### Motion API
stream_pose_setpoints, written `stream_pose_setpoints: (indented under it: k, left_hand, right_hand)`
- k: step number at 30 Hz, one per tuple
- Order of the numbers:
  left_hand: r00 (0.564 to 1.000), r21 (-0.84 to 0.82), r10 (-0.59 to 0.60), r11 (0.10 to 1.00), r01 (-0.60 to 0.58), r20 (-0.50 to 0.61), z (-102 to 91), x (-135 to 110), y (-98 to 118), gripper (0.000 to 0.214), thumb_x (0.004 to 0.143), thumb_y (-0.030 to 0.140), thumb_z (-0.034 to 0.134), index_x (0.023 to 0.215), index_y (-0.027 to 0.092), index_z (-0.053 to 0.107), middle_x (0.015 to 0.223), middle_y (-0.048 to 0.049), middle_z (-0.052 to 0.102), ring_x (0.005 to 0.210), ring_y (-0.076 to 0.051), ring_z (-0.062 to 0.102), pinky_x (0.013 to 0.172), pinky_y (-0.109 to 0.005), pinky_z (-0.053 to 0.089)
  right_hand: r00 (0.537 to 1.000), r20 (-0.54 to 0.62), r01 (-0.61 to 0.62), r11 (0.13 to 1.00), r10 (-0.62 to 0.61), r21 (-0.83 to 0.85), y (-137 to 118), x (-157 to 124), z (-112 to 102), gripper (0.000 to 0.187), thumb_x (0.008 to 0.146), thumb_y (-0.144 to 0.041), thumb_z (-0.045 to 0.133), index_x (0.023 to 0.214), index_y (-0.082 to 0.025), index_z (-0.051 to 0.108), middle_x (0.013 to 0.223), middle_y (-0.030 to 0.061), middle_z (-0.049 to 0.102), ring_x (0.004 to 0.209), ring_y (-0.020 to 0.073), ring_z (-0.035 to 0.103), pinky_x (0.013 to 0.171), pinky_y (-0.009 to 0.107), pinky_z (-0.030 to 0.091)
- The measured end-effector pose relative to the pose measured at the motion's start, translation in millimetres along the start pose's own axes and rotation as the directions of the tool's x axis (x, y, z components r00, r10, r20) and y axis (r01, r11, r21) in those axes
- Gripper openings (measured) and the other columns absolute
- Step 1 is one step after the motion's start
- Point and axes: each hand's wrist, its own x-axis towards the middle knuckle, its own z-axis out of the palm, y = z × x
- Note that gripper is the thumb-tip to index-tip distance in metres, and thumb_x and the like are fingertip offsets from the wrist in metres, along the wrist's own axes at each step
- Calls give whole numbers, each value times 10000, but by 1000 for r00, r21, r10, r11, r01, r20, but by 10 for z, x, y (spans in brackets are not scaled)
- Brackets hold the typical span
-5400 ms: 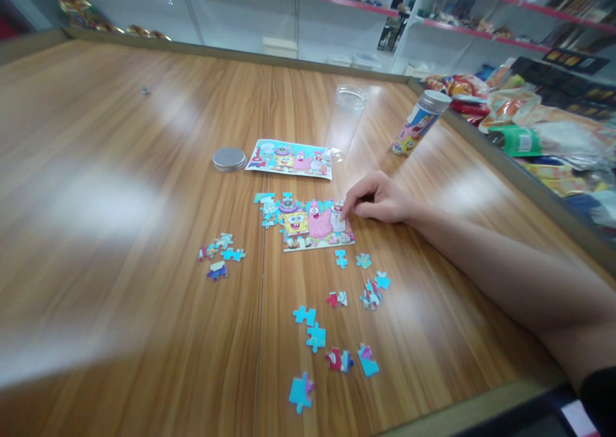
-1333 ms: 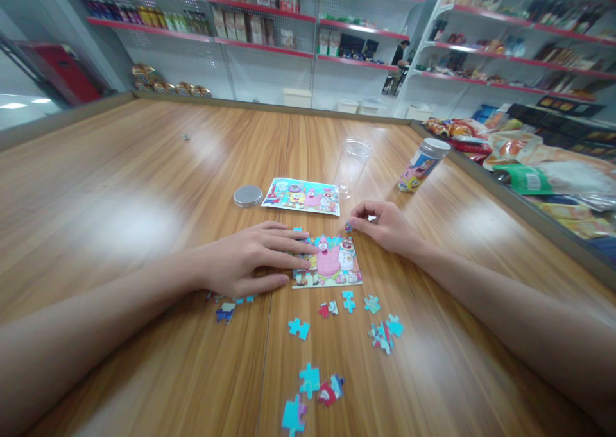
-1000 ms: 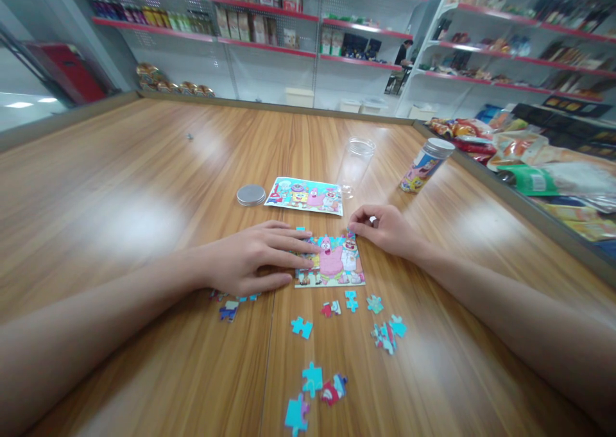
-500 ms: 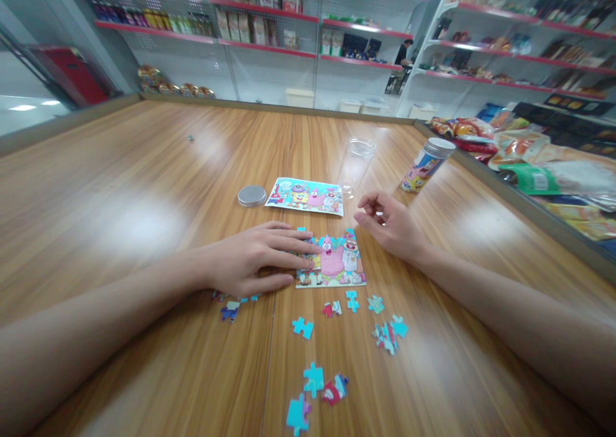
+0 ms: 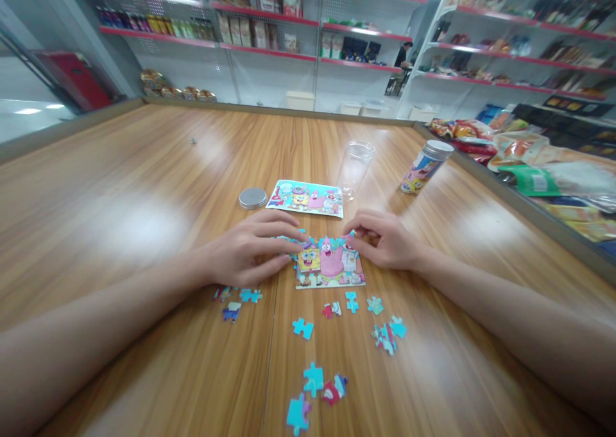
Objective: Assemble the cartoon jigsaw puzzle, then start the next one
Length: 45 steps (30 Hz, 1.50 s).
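Observation:
A partly joined cartoon jigsaw puzzle (image 5: 332, 267) lies on the wooden table, its lower edge straight and its upper edge uneven. My left hand (image 5: 257, 248) rests at its left side, fingers stretched out, the fingertips touching the upper left part. At the upper right corner my right hand (image 5: 382, 238) has thumb and forefinger closed on the puzzle's edge; the fingers hide part of that corner. Several loose jigsaw pieces (image 5: 302, 328) are scattered nearer to me, among them a blue piece (image 5: 313, 379) and a small cluster (image 5: 385, 337). More pieces (image 5: 250, 295) lie below my left wrist.
Behind the puzzle are a picture sheet (image 5: 305, 198), a round silver lid (image 5: 253, 197) and a clear plastic jar (image 5: 357, 167). A printed canister (image 5: 426, 167) stands to the right. Snack packets (image 5: 524, 154) lie past the table's right edge; shelves (image 5: 269, 49) line the back.
My right hand has moved left and down onto the puzzle's upper right corner. My left hand has drawn back slightly up and left, uncovering the yellow figure.

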Motion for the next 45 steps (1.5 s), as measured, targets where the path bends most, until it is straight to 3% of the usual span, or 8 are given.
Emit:
stream_pose_setpoints:
  k: [4,9,13,21,30,36,40,45]
  left_hand:
    - [993,26,-67,997,70,-102,-32,-19,-57,249,876,167,636,1090,252,731,1035,-57,753,947,-231,650,939,-444,525]
    - [994,21,-96,995,97,-54,-51,-1,-73,151,884,179,619,950,220,748,943,-71,741,917,-231,628,920,-427,514]
    - [993,9,-101,995,102,-66,-48,11,-75,145,887,179,610,921,211,747,917,-75,735,930,-234,616,899,-417,518]
    - [919,34,-242,963,266,-312,-56,-3,-130,169,907,192,584,811,185,723,821,-59,727,811,-199,611,808,-390,508]
    - [949,26,-209,975,221,-235,-54,-37,-80,175,912,223,583,802,193,716,817,-63,717,788,-197,603,811,-399,512]
    - [962,-4,-163,986,167,-220,-34,27,19,150,902,203,593,850,194,733,853,-72,729,844,-214,599,833,-415,513]
    - [964,-13,-161,987,162,-210,-29,46,-7,162,914,220,581,870,203,736,871,-75,736,859,-217,606,847,-420,513]
    - [950,-40,-197,980,193,-244,-1,24,-83,179,925,230,574,848,200,732,870,-71,732,840,-209,603,895,-428,484]
  right_hand:
    - [961,122,254,967,-248,-30,-280,-71,65,174,943,-359,624,1009,-205,670,838,22,630,700,135,550,616,280,392]
    - [860,333,433,898,-386,-78,-598,-125,174,250,984,-436,560,934,-210,654,766,-2,592,645,126,523,543,303,301]
    - [863,356,399,916,-360,-42,-630,-120,189,209,1000,-372,539,924,-203,635,780,-2,610,665,120,540,560,291,324]
    - [865,373,351,936,-335,25,-595,-112,173,170,988,-318,560,894,-192,625,776,6,633,670,126,560,556,279,339]
    - [859,350,378,924,-375,63,-611,-186,205,188,1003,-343,549,912,-205,639,770,-2,627,662,124,553,553,291,335]
    - [903,302,339,939,-305,-66,-716,-171,316,306,1022,-382,508,1242,-222,645,853,31,584,717,156,527,608,294,367]
    - [914,315,301,948,-256,-102,-792,-139,403,331,999,-498,531,1125,-248,708,860,31,570,718,152,534,596,287,359]
    - [922,313,265,961,-227,-83,-801,-138,402,256,995,-418,553,1066,-228,708,867,32,585,712,145,541,595,279,361]
